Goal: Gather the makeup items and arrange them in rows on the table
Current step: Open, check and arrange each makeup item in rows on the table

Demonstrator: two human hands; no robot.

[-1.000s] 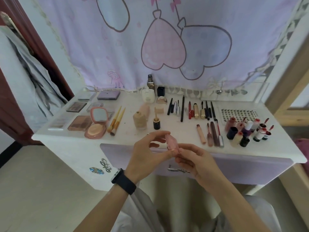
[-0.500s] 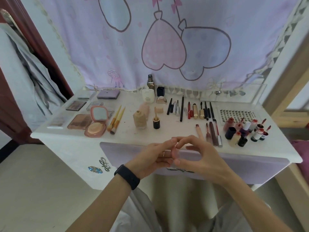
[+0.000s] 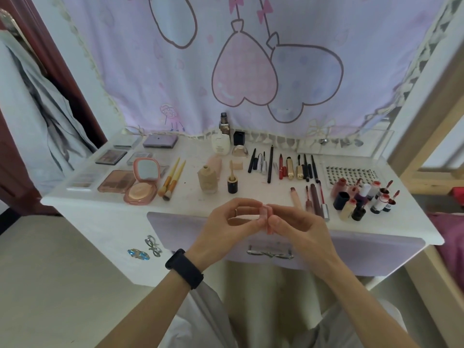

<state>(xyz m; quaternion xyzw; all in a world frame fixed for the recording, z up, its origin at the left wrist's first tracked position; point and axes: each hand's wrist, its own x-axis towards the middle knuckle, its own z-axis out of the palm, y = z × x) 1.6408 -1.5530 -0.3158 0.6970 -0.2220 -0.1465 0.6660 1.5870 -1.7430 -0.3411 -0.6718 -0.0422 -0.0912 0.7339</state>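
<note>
Both hands meet in the air just in front of the counter's (image 3: 190, 198) near edge, above the lilac drawer front (image 3: 364, 247). The left hand (image 3: 226, 227), with a black band (image 3: 184, 268) on its wrist, curves its thumb and forefinger into an arch whose tips close on a small pink piece (image 3: 265, 215). The right hand (image 3: 298, 229) comes in from the other side, fingers curled and thumb pressed to the same piece, so the two hands pinch it between them. The pink piece is small, blocky and looks translucent; what kind of makeup item it is cannot be told.

The counter is white with a matt, slightly scuffed top. On its left lie flat rectangular eyeshadow palettes (image 3: 116, 181) and a rounded pink compact (image 3: 141, 189) standing open, its mirror lid tilted up over a disc of pale powder. Beside it lie two brushes (image 3: 172, 179) with yellow handles. Near the middle stands a squat beige foundation bottle (image 3: 208, 180). Farther right, slim black, red and gold pencils and tubes (image 3: 270, 164) lie side by side in a row. At the far right small glossy bottles (image 3: 361, 197) cluster together, some red, some dark. Behind hangs a thin lilac curtain (image 3: 251, 71) printed with heart-shaped balloons
</note>
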